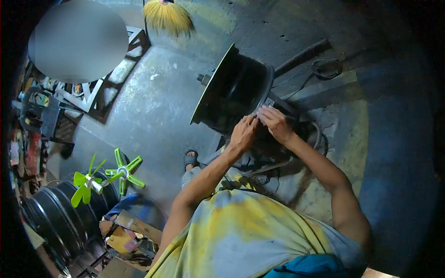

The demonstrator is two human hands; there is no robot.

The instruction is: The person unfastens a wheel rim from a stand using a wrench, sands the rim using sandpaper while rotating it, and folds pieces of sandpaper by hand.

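Observation:
A dark, drum-shaped wheel rim [243,76] with a pale outer edge is mounted on its side in front of me. My left hand [244,133] is at the rim's near edge, its fingers closed in a pinch. Right beside it, my right hand [275,123] has its fingers bent and pressed together at the same edge. Between the fingertips is a small greyish patch, too small to name. A threaded shaft end with a nut [203,79] sticks out on the rim's left side. Below my hands, the stand under the rim is mostly in shadow.
A yellow broom head [168,17] hangs at the top. Lower left, green fan-like pieces [123,172] sit by black ribbed wheel rims [65,217] and a pile of cardboard scraps [134,227]. A coiled cable [327,68] lies at the right. A metal frame [88,99] stands upper left.

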